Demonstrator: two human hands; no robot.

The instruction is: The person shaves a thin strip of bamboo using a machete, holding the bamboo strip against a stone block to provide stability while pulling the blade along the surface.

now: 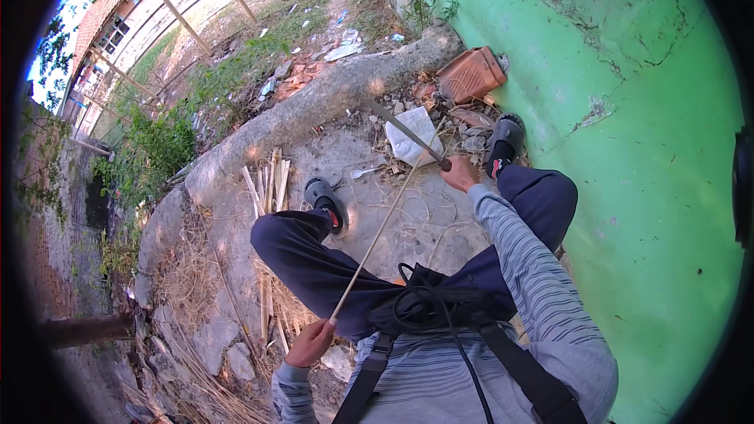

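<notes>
"Taking the middle of the view as the dial and its top as 12, where does the pale strip (362, 267) lie?"

"Slanting from 7 o'clock up through the middle; it is probably bamboo. The left hand (310, 343) pinches its near end at 7. The right hand (462, 173), close to 3, is closed around a knife (404, 130) that points toward 12. The two hands are well apart."

"How far along is the work?"

"Partway, I'd judge. The strip looks slender along its length, and its far end reaches the knife; whether the edge bites, I can't tell. Thin curled shavings (428, 208) lie near the middle, so some paring seems done. More split strips (271, 180) sit at 9, beside the left clog (324, 200); finished or waiting, the view doesn't show."

"And room to move?"

"Tightest at 3, where the green wall (644, 173) runs close past the right clog (506, 137). A curved grey ridge (314, 94) sweeps from 9 round to 1, beyond the knife's tip. A terracotta-coloured container (471, 74) sits by the wall at 1. The ground (377, 228) between the clogs offers most room, though the left thigh (314, 259) lies beneath the strip's near half."
</notes>
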